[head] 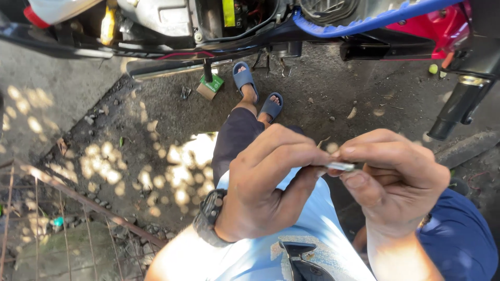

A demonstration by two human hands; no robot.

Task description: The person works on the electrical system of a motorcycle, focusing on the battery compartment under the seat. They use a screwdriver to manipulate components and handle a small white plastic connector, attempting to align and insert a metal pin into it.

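My left hand point(268, 182) and my right hand point(396, 179) meet in front of my chest. Between their fingertips they pinch a small shiny metal part point(341, 166), which looks like a short screw or pin; most of it is hidden by the fingers. A dark watch point(211, 208) sits on my left wrist. Below the hands are my dark shorts and my feet in blue slippers point(258, 91) on the dirt ground.
A motorcycle point(219, 23) with exposed engine parts, a blue seat edge and red bodywork spans the top. Its stand rests on a small green-topped block point(210, 87). A rusty wire fence point(62, 218) stands at lower left. A dark tool handle point(304, 260) lies on my lap.
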